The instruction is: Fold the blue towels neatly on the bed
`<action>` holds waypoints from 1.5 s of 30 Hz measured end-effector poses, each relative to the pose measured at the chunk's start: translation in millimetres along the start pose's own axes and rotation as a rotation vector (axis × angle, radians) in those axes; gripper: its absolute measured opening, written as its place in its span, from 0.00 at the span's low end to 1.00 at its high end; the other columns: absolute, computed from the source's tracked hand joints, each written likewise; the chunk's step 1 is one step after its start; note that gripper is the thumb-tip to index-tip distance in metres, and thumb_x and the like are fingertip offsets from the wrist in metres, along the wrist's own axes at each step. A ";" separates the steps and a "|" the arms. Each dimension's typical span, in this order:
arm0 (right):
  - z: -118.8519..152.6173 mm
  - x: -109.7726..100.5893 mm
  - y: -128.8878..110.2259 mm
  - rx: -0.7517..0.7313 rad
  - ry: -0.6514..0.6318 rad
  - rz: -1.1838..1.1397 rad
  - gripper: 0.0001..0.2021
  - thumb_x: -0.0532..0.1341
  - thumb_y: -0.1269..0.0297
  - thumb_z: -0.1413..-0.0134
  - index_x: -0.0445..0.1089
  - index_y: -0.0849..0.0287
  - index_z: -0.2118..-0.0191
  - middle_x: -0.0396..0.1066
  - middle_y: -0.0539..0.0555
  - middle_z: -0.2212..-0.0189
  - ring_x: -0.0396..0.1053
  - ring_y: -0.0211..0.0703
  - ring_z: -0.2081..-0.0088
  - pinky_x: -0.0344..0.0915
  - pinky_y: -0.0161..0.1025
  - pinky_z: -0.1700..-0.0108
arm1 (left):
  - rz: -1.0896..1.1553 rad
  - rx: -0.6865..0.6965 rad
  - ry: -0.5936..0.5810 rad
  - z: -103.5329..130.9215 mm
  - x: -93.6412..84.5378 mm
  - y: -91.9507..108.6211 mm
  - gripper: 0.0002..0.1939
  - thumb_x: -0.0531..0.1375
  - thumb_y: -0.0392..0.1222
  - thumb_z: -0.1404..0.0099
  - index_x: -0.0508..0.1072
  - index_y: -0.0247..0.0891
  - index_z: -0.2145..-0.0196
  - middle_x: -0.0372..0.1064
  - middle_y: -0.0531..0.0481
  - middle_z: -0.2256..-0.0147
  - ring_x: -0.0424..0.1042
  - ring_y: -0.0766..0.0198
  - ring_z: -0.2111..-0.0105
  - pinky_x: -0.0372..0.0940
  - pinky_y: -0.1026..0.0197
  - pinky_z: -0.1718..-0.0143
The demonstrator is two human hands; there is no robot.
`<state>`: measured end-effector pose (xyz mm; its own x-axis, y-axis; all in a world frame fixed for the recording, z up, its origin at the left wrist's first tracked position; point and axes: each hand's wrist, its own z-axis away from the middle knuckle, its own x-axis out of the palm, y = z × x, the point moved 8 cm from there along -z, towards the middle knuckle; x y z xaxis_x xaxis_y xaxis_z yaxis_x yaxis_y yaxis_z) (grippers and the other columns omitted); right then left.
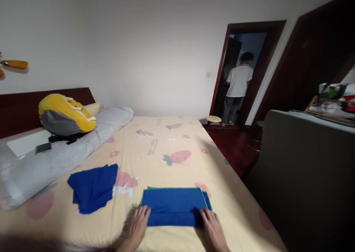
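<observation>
On the near edge of the carrot-print bed sheet point(177, 141), your left hand point(138, 222) and right hand point(212, 226) press flat, fingers spread, on the folded blue green-edged cloth point(174, 205); mid-fold, the next fold needs its corners pinched.

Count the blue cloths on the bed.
2. One folded blue cloth lies at the near edge under the left hand and right hand; one rumpled blue cloth lies to its left.
</observation>
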<state>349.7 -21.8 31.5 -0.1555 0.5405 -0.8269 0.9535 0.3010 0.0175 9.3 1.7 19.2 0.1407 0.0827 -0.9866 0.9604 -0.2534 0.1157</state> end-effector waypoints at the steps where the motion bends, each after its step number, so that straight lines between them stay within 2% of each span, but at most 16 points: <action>1: 0.2 5.2 -21.0 -0.088 -0.031 -0.039 0.23 0.54 0.70 0.46 0.66 0.53 0.44 0.73 0.57 0.50 0.69 0.51 0.51 0.63 0.46 0.48 | -0.028 0.112 -0.046 2.0 6.7 22.7 0.35 0.45 0.22 0.44 0.63 0.43 0.41 0.64 0.47 0.40 0.62 0.58 0.41 0.57 0.50 0.39; 4: 1.8 24.1 -83.4 -0.291 -0.176 -0.191 0.29 0.53 0.66 0.42 0.50 0.50 0.34 0.65 0.53 0.40 0.65 0.47 0.44 0.61 0.43 0.44 | 0.017 0.383 -0.144 9.3 24.4 86.3 0.44 0.48 0.24 0.49 0.49 0.44 0.34 0.47 0.53 0.32 0.50 0.60 0.34 0.51 0.53 0.34; 7: 0.5 35.6 -110.9 -0.305 -0.256 -0.245 0.33 0.50 0.62 0.38 0.36 0.51 0.31 0.52 0.54 0.34 0.58 0.48 0.37 0.59 0.45 0.41 | 0.064 0.410 -0.116 7.8 25.3 107.4 0.46 0.50 0.30 0.44 0.33 0.44 0.32 0.35 0.54 0.31 0.43 0.59 0.32 0.49 0.51 0.33; 10: 1.9 33.2 -89.9 -0.245 -0.261 -0.215 0.31 0.48 0.64 0.36 0.34 0.48 0.32 0.51 0.52 0.34 0.56 0.46 0.36 0.58 0.45 0.40 | 0.029 0.335 -0.077 4.8 14.7 78.2 0.40 0.49 0.37 0.36 0.28 0.47 0.33 0.36 0.55 0.31 0.45 0.60 0.33 0.51 0.50 0.34; 14: 16.7 20.8 -18.5 -0.166 -0.277 -0.174 0.28 0.48 0.60 0.35 0.38 0.45 0.32 0.53 0.50 0.35 0.58 0.45 0.37 0.58 0.44 0.40 | -0.058 0.289 -0.082 12.5 1.1 8.6 0.38 0.48 0.39 0.34 0.29 0.52 0.34 0.40 0.59 0.32 0.48 0.63 0.33 0.51 0.51 0.35; 17: 27.2 14.5 26.8 -0.107 -0.265 -0.143 0.27 0.49 0.59 0.36 0.43 0.46 0.33 0.56 0.52 0.36 0.60 0.46 0.39 0.59 0.44 0.41 | -0.105 0.233 -0.076 20.1 -1.5 -31.3 0.36 0.49 0.40 0.33 0.34 0.54 0.34 0.42 0.58 0.32 0.50 0.61 0.34 0.51 0.48 0.36; 19: 28.7 14.4 40.3 -0.088 -0.275 -0.133 0.26 0.50 0.58 0.36 0.48 0.47 0.34 0.58 0.53 0.37 0.62 0.47 0.40 0.60 0.46 0.42 | -0.142 0.200 -0.050 21.8 -1.7 -42.9 0.36 0.49 0.36 0.35 0.40 0.54 0.34 0.44 0.56 0.32 0.50 0.59 0.34 0.51 0.46 0.36; 23: 16.7 14.1 38.7 -0.045 -0.373 -0.162 0.23 0.51 0.61 0.39 0.61 0.55 0.39 0.63 0.57 0.40 0.63 0.51 0.40 0.61 0.49 0.44 | -0.146 0.223 -0.076 18.5 -0.3 -34.4 0.35 0.47 0.25 0.40 0.58 0.50 0.38 0.59 0.52 0.37 0.59 0.60 0.38 0.55 0.50 0.39; 26: 2.8 2.5 34.2 0.036 -0.432 -0.224 0.22 0.50 0.69 0.44 0.67 0.59 0.45 0.70 0.60 0.45 0.68 0.50 0.46 0.60 0.49 0.45 | -0.054 0.227 -0.098 14.3 -9.7 -23.0 0.27 0.47 0.25 0.41 0.69 0.46 0.49 0.73 0.50 0.50 0.68 0.61 0.47 0.58 0.53 0.42; 30: -6.8 -11.7 38.6 0.163 -0.471 -0.287 0.16 0.48 0.67 0.45 0.72 0.58 0.59 0.76 0.57 0.63 0.71 0.48 0.61 0.64 0.47 0.54 | 0.184 0.059 -0.091 4.8 -27.5 -29.7 0.19 0.49 0.25 0.46 0.70 0.42 0.62 0.73 0.50 0.60 0.70 0.62 0.54 0.61 0.59 0.48; 32: -7.1 -10.1 43.9 0.220 -0.484 -0.307 0.16 0.48 0.63 0.43 0.72 0.57 0.60 0.75 0.57 0.65 0.70 0.49 0.62 0.64 0.47 0.55 | 0.307 -0.068 -0.116 -1.1 -27.5 -39.4 0.17 0.50 0.26 0.48 0.69 0.41 0.63 0.72 0.51 0.61 0.70 0.64 0.56 0.62 0.63 0.51; 36: -7.4 2.4 52.2 0.281 -0.447 -0.261 0.18 0.49 0.64 0.43 0.69 0.60 0.52 0.74 0.60 0.58 0.70 0.51 0.57 0.63 0.47 0.52 | 0.334 -0.185 -0.131 -11.8 -16.8 -46.7 0.17 0.49 0.27 0.46 0.68 0.41 0.61 0.73 0.52 0.62 0.72 0.67 0.59 0.63 0.65 0.54; 39: -9.4 4.9 56.7 0.333 -0.341 -0.100 0.19 0.48 0.69 0.44 0.70 0.61 0.50 0.73 0.62 0.57 0.70 0.52 0.56 0.64 0.48 0.53 | 0.241 -0.264 -0.113 -13.9 -5.2 -47.4 0.24 0.49 0.26 0.45 0.69 0.37 0.52 0.72 0.44 0.51 0.69 0.60 0.48 0.59 0.56 0.45; 41: -11.5 1.5 52.0 0.333 -0.235 -0.009 0.22 0.48 0.73 0.46 0.69 0.61 0.48 0.72 0.62 0.53 0.69 0.53 0.53 0.63 0.48 0.51 | 0.082 -0.291 -0.054 -13.4 -2.7 -43.4 0.29 0.47 0.26 0.43 0.65 0.34 0.44 0.67 0.39 0.43 0.62 0.53 0.41 0.54 0.48 0.39; 43: -13.7 1.4 34.7 0.265 -0.161 0.005 0.25 0.48 0.76 0.49 0.68 0.60 0.47 0.70 0.61 0.47 0.67 0.52 0.48 0.62 0.48 0.47 | -0.059 -0.213 -0.003 -13.9 0.0 -25.8 0.34 0.45 0.25 0.43 0.60 0.36 0.39 0.62 0.41 0.39 0.59 0.54 0.38 0.52 0.47 0.37; 45: -15.7 9.9 2.7 0.126 -0.172 -0.076 0.26 0.49 0.75 0.47 0.66 0.56 0.43 0.67 0.57 0.43 0.65 0.50 0.44 0.60 0.49 0.43 | -0.085 0.004 -0.010 -14.4 9.4 10.0 0.38 0.44 0.23 0.44 0.56 0.42 0.37 0.59 0.48 0.36 0.58 0.59 0.37 0.52 0.52 0.36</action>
<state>346.7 -3.3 32.1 -0.1923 0.3746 -0.9070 0.9671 0.2293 -0.1103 23.7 13.8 12.8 0.0560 0.0947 -0.9939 0.9679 -0.2496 0.0308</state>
